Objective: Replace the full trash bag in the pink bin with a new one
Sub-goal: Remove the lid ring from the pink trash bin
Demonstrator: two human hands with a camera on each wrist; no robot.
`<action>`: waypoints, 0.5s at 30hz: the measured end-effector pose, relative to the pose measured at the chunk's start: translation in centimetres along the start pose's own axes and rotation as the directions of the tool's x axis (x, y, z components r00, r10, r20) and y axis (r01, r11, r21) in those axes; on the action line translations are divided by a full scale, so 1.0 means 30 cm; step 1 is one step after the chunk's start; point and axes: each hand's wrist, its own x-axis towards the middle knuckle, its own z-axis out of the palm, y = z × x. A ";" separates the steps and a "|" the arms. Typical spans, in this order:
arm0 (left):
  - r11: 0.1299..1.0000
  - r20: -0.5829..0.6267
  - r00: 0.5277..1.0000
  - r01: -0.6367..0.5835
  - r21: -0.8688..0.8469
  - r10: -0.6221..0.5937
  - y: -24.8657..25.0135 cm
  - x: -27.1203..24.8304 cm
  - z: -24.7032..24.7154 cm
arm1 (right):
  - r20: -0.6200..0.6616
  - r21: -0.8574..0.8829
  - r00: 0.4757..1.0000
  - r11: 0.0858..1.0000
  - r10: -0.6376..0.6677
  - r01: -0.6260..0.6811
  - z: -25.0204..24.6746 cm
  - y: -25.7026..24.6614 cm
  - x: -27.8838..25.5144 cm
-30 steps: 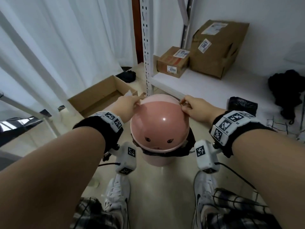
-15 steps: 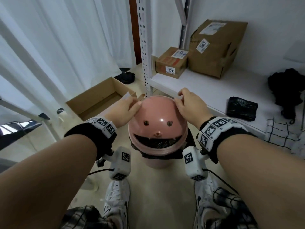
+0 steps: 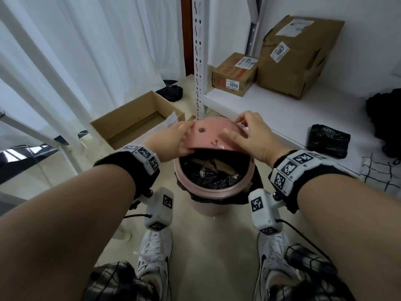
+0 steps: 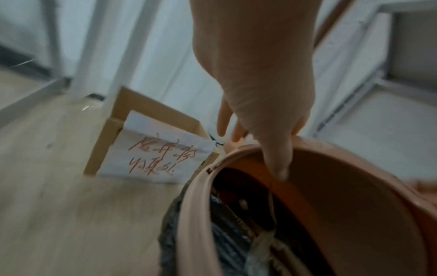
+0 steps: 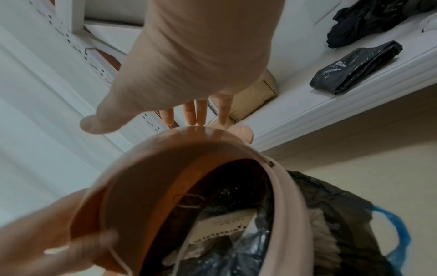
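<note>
one full black bag (image 3: 211,178) inside pink bin (image 3: 208,206)

I count two hands, my left hand (image 3: 171,141) and my right hand (image 3: 252,137). Between them: one pink lid (image 3: 213,136). Below them: one pink bin (image 3: 208,205), one full black bag (image 3: 208,172). Beyond my right hand: two sealed cartons, small (image 3: 235,74) and large (image 3: 299,55); one folded black bag (image 3: 328,141). Beyond my left: one open carton (image 3: 134,120).
</note>
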 end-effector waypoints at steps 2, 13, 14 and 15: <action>0.997 -0.115 0.991 0.069 -0.032 -0.072 0.003 0.011 -0.009 | 0.047 -0.024 0.999 1.000 0.001 0.000 0.002 0.010 -0.008; 0.871 0.208 0.886 0.452 -0.194 -0.413 0.025 -0.006 0.090 | 0.132 -0.372 0.974 0.920 0.181 -0.121 0.055 0.057 0.018; 0.834 0.300 0.848 0.507 -0.218 -0.438 0.035 -0.024 0.106 | 0.117 -0.376 0.975 0.917 0.188 -0.131 0.057 0.055 0.021; 0.802 0.373 0.815 0.547 -0.241 -0.443 0.048 -0.041 0.115 | 0.104 -0.377 0.975 0.914 0.199 -0.146 0.058 0.057 0.024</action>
